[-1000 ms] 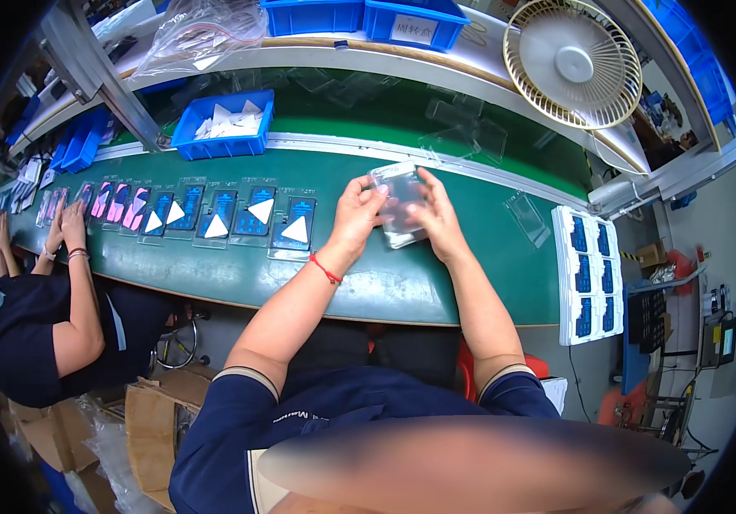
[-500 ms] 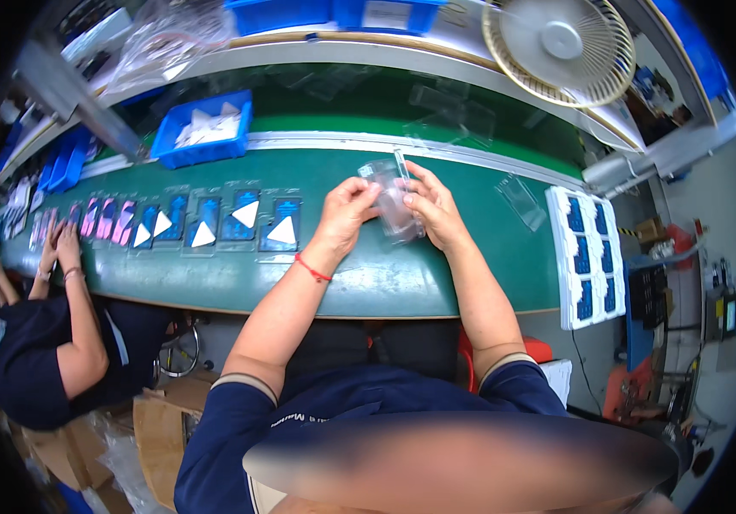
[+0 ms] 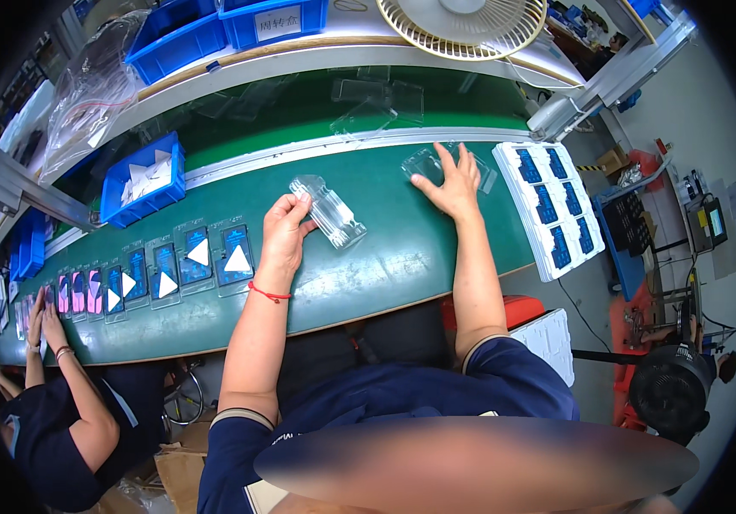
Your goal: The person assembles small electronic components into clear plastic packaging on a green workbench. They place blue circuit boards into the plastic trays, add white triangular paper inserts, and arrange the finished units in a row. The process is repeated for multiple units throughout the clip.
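Observation:
A clear plastic blister shell [image 3: 334, 214] is tilted above the green bench, pinched at its left edge between the thumb and fingers of my left hand [image 3: 284, 231]. Farther right, my right hand [image 3: 454, 184] has its fingers spread, the tips over a clear plastic piece [image 3: 420, 163] lying on the bench. Whether those fingertips touch it is hard to tell. To my left runs a row of clear shells holding blue flat items, several topped with a white triangular piece [image 3: 237, 259].
A white tray [image 3: 538, 248] with blue items in its pockets sits at the bench's right end. A blue bin [image 3: 178, 180] of white pieces stands back left. A shelf with a fan [image 3: 505, 36] crosses the back. At far left are a co-worker's hands [image 3: 49, 324] near pink items.
My hands have parted: the left keeps a clear shell, while the right has moved right to the clear plastic on the bench. The whole view has turned toward the right.

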{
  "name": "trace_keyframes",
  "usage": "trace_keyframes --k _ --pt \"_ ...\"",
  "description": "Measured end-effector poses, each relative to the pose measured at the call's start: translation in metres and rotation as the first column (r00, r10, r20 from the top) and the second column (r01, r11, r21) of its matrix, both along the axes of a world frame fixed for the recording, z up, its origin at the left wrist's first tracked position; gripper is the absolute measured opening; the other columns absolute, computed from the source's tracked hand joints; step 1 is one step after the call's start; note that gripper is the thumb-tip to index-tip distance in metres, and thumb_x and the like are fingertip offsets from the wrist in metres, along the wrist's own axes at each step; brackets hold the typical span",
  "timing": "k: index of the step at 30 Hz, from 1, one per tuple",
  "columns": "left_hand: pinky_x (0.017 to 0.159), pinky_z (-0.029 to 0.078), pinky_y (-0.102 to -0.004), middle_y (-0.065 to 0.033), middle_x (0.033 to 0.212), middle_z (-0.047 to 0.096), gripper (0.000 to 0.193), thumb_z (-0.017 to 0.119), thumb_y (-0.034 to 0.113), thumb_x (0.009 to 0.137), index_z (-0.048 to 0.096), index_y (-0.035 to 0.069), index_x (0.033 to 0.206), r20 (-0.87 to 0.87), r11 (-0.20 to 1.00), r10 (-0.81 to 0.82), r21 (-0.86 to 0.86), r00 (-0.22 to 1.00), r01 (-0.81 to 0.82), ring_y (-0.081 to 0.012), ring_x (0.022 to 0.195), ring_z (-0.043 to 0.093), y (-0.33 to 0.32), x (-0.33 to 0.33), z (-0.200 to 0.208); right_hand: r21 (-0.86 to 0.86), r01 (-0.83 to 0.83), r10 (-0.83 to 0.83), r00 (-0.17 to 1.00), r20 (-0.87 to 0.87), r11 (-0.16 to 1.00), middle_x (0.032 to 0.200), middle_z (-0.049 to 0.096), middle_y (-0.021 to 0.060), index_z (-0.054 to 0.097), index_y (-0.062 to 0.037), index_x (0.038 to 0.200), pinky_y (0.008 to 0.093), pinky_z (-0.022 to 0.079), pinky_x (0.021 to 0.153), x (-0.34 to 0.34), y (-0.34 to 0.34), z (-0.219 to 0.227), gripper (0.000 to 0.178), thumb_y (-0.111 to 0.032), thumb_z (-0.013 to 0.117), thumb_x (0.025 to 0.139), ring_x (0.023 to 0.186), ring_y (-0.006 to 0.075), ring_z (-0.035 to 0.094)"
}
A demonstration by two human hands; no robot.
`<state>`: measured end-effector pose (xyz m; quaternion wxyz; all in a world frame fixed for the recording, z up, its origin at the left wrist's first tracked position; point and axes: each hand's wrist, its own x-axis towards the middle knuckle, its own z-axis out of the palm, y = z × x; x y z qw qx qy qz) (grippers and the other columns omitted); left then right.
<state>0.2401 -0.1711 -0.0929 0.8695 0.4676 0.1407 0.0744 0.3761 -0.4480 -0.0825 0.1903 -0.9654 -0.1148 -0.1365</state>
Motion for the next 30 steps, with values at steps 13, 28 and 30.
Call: trace_keyframes --k 13,28,30 --pt "0.072 0.054 -0.0301 -0.0029 0.088 0.064 0.010 0.063 0.015 0.092 0.063 0.005 0.089 0.038 0.998 -0.031 0.047 0.999 0.029 -0.0128 0.083 0.062 -0.003 0.004 -0.012 -0.006 0.181 -0.175 0.958 0.226 0.983 0.142 0.042 0.0238 0.048 -0.0091 0.137 0.0549 0.033 0.103 -0.008 0.026 -0.010 0.065 -0.046 0.062 0.086 0.128 0.0388 0.041" --pt "0.086 0.053 -0.0352 -0.0041 0.104 0.064 0.017 0.061 0.013 0.093 0.060 0.006 0.109 0.171 0.987 -0.155 -0.002 0.973 0.158 -0.0151 0.095 0.063 -0.012 0.002 -0.008 0.946 -0.138 0.752 0.644 -0.141 0.295 0.125 0.057 0.0205 0.051 0.0036 0.131 0.0284 0.053 0.079 -0.056 0.105 -0.012 0.052 -0.005 0.070 0.084 0.094 0.0157 0.063" --pt "0.085 0.052 -0.0364 -0.0037 0.105 0.064 0.018 0.061 0.012 0.093 0.061 0.006 0.110 0.113 0.992 -0.124 0.005 0.986 0.125 -0.0157 0.097 0.062 -0.007 0.001 -0.008 0.913 -0.044 0.656 0.710 -0.257 0.405 0.122 0.059 0.0187 0.054 0.0005 0.129 0.0301 0.052 0.079 -0.057 0.101 0.006 0.055 -0.011 0.074 0.080 0.095 0.0174 0.063"
